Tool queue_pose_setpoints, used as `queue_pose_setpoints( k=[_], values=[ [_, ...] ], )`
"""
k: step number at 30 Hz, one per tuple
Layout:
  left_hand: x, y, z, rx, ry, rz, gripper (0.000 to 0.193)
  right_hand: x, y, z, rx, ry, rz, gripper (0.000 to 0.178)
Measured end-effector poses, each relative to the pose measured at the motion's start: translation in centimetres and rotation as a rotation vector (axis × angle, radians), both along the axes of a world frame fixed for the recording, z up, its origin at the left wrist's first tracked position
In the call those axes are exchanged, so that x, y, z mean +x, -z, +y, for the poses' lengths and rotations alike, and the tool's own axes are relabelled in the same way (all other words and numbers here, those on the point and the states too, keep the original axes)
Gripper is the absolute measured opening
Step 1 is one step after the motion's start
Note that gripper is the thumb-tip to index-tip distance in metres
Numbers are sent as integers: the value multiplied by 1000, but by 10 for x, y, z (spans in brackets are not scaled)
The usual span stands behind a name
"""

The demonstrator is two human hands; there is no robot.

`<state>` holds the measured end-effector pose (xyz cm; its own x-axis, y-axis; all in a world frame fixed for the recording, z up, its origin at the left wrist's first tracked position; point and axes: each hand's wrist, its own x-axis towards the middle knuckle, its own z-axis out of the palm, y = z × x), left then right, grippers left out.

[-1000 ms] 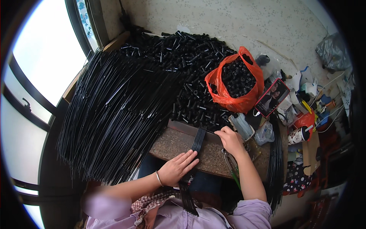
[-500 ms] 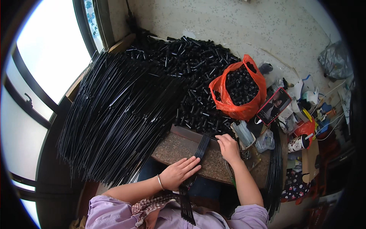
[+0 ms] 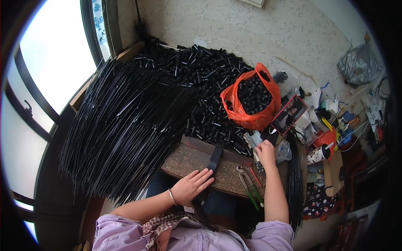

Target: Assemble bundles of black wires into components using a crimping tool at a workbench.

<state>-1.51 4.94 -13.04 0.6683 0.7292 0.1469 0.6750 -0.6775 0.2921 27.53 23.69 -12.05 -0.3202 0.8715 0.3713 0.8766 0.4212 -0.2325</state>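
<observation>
At the left of the frame, a broad sheaf of long black strands (image 3: 121,129) slopes down toward lower centre. They look thin, light and springy, apt to slide or tangle if tugged from the middle, so a loose end would be the easier grip. Near the centre, a flat row of black strands (image 3: 215,158) lies side by side on the counter (image 3: 180,158), crossing its raised metal strip (image 3: 236,157). The row looks smooth and fairly stiff but likely to splay; pressing across its full width seems the sounder hold. The left hand (image 3: 193,187) lies over its lower part, fingers straight, close together and flat rather than curled round. Right of centre, the right hand (image 3: 266,152) is at a shallow tray (image 3: 254,139), fingers bent and bunched; whether they are clamped on anything cannot be told.

As for edges, the counter's front edge curves from left of centre, beneath the left hand, toward lower right. The metal strip makes a low lip behind, with a heap of short black parts (image 3: 209,71) crowding beyond it. Speckled counter shows on both sides of the row, allowing small sideways shifts; rightward, green-handled pliers (image 3: 247,184), overhanging the front edge, and a thin red tool (image 3: 256,178) narrow the room.
</observation>
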Motion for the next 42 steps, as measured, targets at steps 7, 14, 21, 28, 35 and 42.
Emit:
queue_pose_setpoints(
  k=[7, 14, 21, 28, 35, 42],
  values=[
    [4, -8, -9, -51, -21, 113, 93, -12, -12, -7, 98, -46, 73, 7],
    [5, -9, -6, -102, -21, 7, 97, -74, 1, -39, -103, -333, 168, 11],
    [6, -10, -3, -117, -27, 99, 95, -70, 5, -38, -155, -260, 113, 16],
    [6, -4, -3, -92, -34, 44, 91, -80, 5, -40, -166, -293, 226, 14],
    [6, -7, -4, -95, -29, 64, 95, -69, 7, -35, -201, -299, 253, 13],
    [5, -8, -3, -99, -28, 103, 93, -78, 3, -41, -157, -324, 250, 14]
  ],
)
